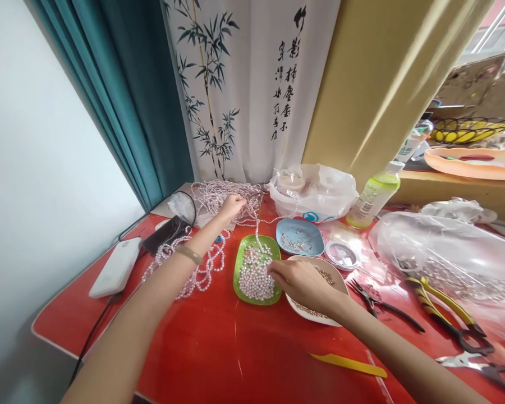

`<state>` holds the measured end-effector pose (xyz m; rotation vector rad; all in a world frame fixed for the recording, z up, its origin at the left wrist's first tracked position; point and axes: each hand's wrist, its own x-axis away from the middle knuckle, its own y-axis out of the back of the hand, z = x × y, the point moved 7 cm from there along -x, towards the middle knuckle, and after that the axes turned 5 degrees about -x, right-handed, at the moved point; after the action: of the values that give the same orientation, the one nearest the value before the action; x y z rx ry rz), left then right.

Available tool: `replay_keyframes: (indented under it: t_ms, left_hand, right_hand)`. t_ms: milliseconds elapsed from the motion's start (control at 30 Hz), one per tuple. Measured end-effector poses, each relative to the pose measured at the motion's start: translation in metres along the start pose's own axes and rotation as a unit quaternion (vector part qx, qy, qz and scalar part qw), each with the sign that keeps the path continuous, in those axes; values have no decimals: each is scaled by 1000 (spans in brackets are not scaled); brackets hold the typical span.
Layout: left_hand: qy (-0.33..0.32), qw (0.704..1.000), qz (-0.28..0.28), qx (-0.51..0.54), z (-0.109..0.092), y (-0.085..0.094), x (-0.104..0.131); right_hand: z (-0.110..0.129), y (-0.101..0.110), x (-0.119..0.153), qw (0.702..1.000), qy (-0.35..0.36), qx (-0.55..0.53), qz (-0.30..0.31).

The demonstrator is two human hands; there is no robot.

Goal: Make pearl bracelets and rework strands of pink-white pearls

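Note:
My left hand (232,207) is raised with fingers pinched over a heap of pale pink bead strands (210,193) at the back. What it pinches, if anything, is too small to make out. My right hand (298,280) is closed at the right rim of a green tray (237,286), its fingertips near the loose pearl beads (255,278) inside. Whatever lies between those fingers is hidden. One bead strand (257,230) hangs down into the tray's far end. Beneath my right hand is a white dish (340,283) with small gold beads, partly covered.
A blue dish (320,244) with small metal pieces sits behind. Pliers (374,306), yellow-handled cutters (441,308), scissors (488,370) and yellow tweezers (349,363) lie right. A bottle (373,196) and plastic bag (315,193) stand at the back; a white power bank (116,268) lies left.

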<state>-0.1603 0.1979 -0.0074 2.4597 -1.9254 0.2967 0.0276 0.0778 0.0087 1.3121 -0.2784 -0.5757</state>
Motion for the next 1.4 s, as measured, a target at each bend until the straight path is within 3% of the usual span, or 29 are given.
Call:
replay_keyframes:
  t_ms: [167,367,467,600,933,1133,1400]
  left_hand:
    - [84,981,112,-135,26,-7,39]
    - [96,980,137,-103,42,-20,46]
    - [92,984,150,0,43,-35,39]
    - [67,990,99,76,42,-43,27]
    - [75,985,45,147,47,-29,2]
    - [110,979,82,150,52,-39,15]
    - [112,970,71,204,43,-52,27]
  right_hand:
    - [-7,23,11,989,-21,-100,-105]
    - [26,49,30,975,74,-78,-195]
    - [41,54,39,973,88,-79,-199]
    - [51,52,47,972,98,-90,-192]
    - [53,32,52,978,101,-90,-159]
    - [50,28,48,983,90,-64,-147]
    - [37,22,41,986,81,39,-137]
